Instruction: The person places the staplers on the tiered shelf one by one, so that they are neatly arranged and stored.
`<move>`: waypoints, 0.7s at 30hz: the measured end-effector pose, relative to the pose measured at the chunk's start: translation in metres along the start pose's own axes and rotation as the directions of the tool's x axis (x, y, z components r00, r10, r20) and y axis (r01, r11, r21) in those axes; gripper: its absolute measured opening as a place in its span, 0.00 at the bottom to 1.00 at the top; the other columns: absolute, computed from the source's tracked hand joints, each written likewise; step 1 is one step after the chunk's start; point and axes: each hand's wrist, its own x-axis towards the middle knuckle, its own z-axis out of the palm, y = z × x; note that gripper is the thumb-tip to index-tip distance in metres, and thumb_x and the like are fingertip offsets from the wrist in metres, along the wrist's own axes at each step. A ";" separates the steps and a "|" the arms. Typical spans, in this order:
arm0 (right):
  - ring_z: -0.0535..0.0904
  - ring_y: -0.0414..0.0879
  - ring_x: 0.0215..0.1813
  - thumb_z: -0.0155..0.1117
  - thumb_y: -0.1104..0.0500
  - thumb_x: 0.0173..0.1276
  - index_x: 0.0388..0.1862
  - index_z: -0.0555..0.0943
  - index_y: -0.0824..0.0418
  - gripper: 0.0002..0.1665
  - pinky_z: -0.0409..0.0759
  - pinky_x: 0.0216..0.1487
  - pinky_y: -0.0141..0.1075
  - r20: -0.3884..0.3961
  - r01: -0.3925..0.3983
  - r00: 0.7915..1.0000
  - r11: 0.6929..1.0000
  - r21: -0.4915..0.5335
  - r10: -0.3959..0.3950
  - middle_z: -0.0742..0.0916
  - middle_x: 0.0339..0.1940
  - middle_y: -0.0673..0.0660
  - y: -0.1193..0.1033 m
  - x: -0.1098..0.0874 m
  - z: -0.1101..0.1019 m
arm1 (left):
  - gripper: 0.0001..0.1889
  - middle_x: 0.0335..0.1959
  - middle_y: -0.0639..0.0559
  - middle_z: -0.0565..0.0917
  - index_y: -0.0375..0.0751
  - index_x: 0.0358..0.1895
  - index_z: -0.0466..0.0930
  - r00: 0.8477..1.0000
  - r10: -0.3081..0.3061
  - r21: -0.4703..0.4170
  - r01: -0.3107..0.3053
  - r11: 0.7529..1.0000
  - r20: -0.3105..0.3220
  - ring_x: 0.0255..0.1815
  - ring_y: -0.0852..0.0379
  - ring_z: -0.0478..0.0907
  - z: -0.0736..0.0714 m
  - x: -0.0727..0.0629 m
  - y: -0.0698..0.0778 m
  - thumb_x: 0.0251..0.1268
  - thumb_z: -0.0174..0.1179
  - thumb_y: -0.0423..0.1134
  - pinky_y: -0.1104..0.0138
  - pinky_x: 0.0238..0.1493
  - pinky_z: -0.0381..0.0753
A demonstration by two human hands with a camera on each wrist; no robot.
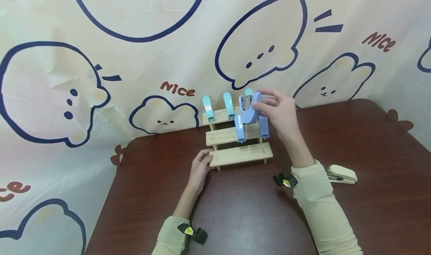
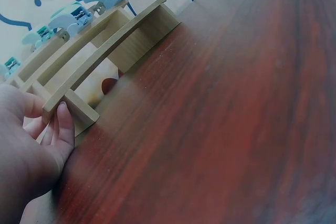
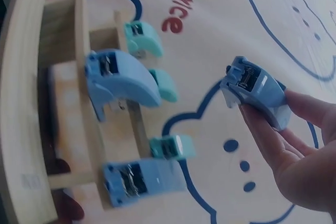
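Note:
My right hand (image 1: 284, 113) pinches a small blue stapler (image 3: 257, 87) between thumb and fingers, raised above a three-step wooden rack (image 1: 240, 156). In the right wrist view the stapler hangs apart from the rack, its metal spring showing. Two more blue staplers (image 1: 240, 129) stand on the middle step, spaced apart. Along the top step are three teal staplers (image 1: 208, 108), the rightmost partly hidden behind the held one in the head view. My left hand (image 2: 37, 145) grips the left end of the bottom step, thumb and fingers around its corner. No stapler stands on that lowest step.
A cream stapler (image 1: 343, 174) lies on the brown table (image 1: 380, 210), just right of my right sleeve. Behind the rack rises a pale cloth backdrop (image 1: 188, 64) with cartoon outlines, close to the table's back edge.

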 end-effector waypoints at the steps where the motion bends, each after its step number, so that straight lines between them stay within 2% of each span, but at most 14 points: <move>1: 0.88 0.46 0.47 0.74 0.59 0.70 0.64 0.81 0.66 0.26 0.86 0.50 0.38 0.003 0.004 1.000 1.000 0.006 -0.004 0.90 0.49 0.64 0.001 0.000 0.003 | 0.17 0.56 0.42 0.78 0.30 0.63 0.75 1.000 0.001 -0.002 -0.001 1.000 0.001 0.45 0.57 0.78 0.000 0.000 0.000 0.78 0.52 0.35 0.67 0.44 0.79; 5: 0.88 0.46 0.47 0.73 0.61 0.70 0.64 0.81 0.67 0.26 0.86 0.48 0.37 0.024 0.014 1.000 0.999 0.044 -0.016 0.89 0.49 0.66 0.008 -0.001 0.013 | 0.17 0.55 0.42 0.78 0.30 0.63 0.75 1.000 0.003 -0.013 -0.003 1.000 0.003 0.45 0.57 0.78 0.000 0.001 -0.001 0.77 0.54 0.34 0.67 0.44 0.78; 11: 0.88 0.47 0.45 0.74 0.62 0.68 0.64 0.80 0.67 0.27 0.87 0.47 0.38 0.062 0.011 0.998 0.998 0.063 -0.015 0.89 0.48 0.67 0.015 -0.005 0.029 | 0.17 0.46 0.48 0.79 0.29 0.61 0.75 1.000 0.015 -0.034 -0.015 0.999 0.001 0.41 0.58 0.78 0.001 0.000 0.000 0.73 0.57 0.31 0.67 0.42 0.78; 21: 0.89 0.55 0.49 0.74 0.63 0.68 0.62 0.81 0.67 0.25 0.86 0.51 0.43 0.083 0.038 0.996 0.999 -0.015 -0.036 0.90 0.47 0.65 0.023 -0.009 0.047 | 0.18 0.46 0.49 0.79 0.30 0.60 0.76 1.000 0.027 -0.036 -0.027 0.999 0.006 0.42 0.57 0.77 0.002 -0.001 0.001 0.69 0.62 0.31 0.67 0.42 0.79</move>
